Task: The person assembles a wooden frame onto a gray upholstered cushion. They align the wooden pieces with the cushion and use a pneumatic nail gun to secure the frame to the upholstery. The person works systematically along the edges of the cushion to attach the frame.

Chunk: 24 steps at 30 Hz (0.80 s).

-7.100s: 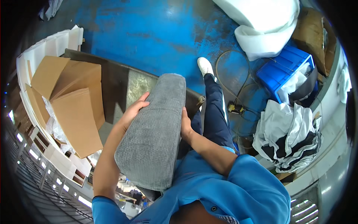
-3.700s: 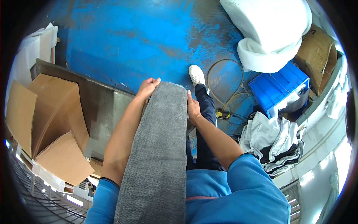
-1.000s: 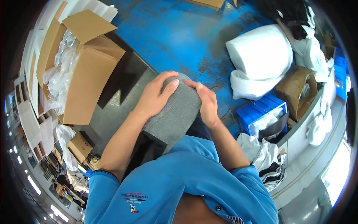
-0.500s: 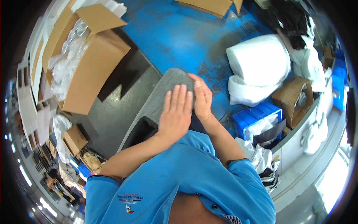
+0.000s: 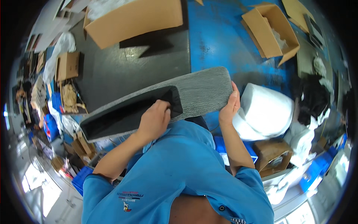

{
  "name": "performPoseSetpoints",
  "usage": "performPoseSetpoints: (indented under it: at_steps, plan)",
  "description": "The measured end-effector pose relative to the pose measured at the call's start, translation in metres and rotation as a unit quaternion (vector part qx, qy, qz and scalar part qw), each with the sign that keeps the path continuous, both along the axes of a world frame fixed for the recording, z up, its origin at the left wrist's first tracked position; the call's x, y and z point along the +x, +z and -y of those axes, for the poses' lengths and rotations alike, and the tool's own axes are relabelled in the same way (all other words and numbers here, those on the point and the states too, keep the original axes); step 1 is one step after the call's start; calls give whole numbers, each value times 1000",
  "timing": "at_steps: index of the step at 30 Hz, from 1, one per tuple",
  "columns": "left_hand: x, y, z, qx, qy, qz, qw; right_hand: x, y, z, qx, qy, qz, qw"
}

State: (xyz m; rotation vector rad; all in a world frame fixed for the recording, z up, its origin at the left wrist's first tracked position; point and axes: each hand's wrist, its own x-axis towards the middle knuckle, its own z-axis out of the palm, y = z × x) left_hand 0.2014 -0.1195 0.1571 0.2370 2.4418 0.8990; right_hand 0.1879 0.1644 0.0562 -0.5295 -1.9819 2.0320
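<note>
I hold a long grey carpet-like mat (image 5: 201,91) crosswise in front of my chest; its near part shows a black underside (image 5: 126,115). My left hand (image 5: 154,121) lies on the black part near the mat's middle, fingers curled over its edge. My right hand (image 5: 229,106) grips the mat's right end. Both arms wear blue sleeves.
A dark grey table (image 5: 130,71) lies beyond the mat, with a big open cardboard box (image 5: 134,16) at its far side. Another open box (image 5: 270,33) stands on the blue floor (image 5: 220,37). A white foam roll (image 5: 266,110) is at my right, small boxes (image 5: 67,65) at left.
I have turned leftward; the mat has swung from pointing away to lying crosswise. Its black underside now shows, and my left hand has moved onto it.
</note>
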Motion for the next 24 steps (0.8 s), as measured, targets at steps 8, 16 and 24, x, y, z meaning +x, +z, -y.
performPoseSetpoints:
  at_steps: [8,16,24]
  plan:
    - [-57,-108,0,-49,-192,422,885,-1,14,-7,82,60,-3,995]
    - [-10,-181,103,-26,-103,337,936,-2,21,2,167,3,29,985]
    - [-9,-296,97,-51,-167,64,983,10,19,17,308,-117,102,938]
